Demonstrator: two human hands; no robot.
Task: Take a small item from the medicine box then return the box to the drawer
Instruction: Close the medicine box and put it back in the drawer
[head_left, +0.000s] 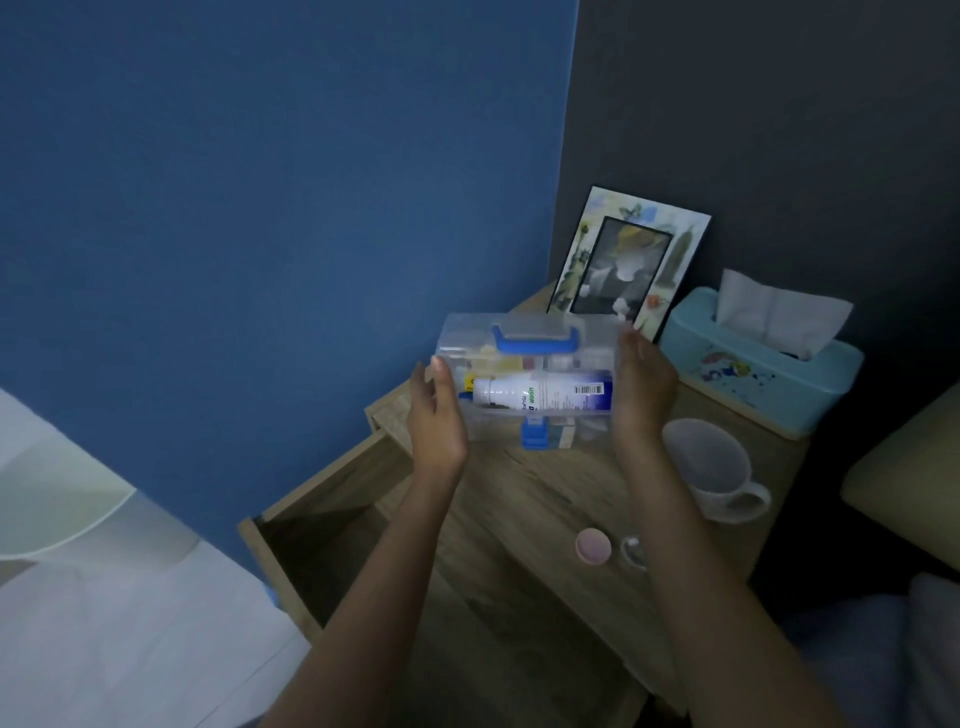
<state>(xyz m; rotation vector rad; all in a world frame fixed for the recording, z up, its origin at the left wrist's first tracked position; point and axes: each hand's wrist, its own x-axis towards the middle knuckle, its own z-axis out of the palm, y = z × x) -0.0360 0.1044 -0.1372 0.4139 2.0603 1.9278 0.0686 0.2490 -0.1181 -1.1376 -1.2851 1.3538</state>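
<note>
A clear plastic medicine box (530, 364) with a blue handle and a blue front latch is held between both hands, just above the back of the wooden nightstand (519, 499). My left hand (436, 415) grips its left end and my right hand (641, 389) presses its right end. A white bottle lies inside the box among other small packs. The lid looks closed. The drawer (322, 525) stands pulled open at the lower left, its dark inside showing. A small pink round item (593, 544) and a small clear item (635, 551) lie on the nightstand top.
A white mug (711, 473) stands right of my right forearm. A light blue tissue box (763, 358) and a picture frame (631, 260) sit at the back by the dark wall. A bed edge (904, 467) is on the right, pale floor on the left.
</note>
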